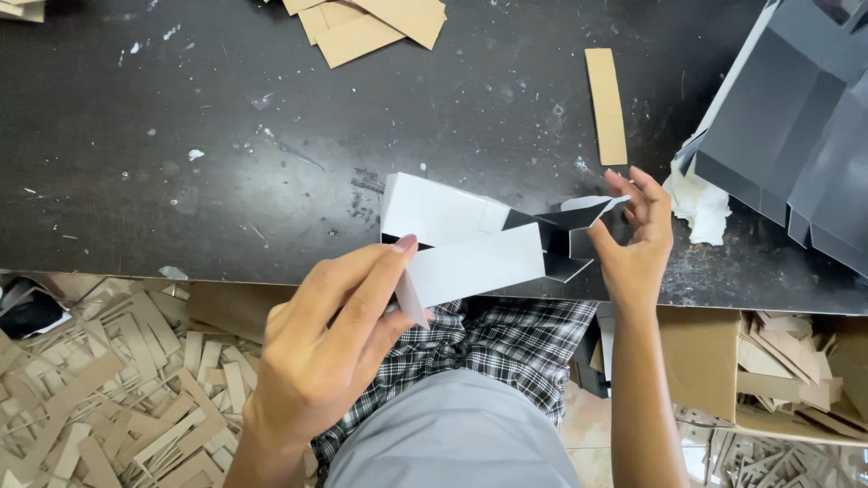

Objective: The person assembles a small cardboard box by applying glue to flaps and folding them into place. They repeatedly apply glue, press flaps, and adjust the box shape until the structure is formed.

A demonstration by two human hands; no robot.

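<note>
Smooth white card box, matt, scuffed black table, seemingly raw cardboard strip

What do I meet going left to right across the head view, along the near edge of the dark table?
Heap of brown cardboard strips → left hand → white folded cardboard box blank → right hand → crumpled white paper scrap → stack of dark grey folded box blanks.

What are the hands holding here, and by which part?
Both hold one white folded card box: left hand grips its near left end, right hand pinches an end flap.
</note>
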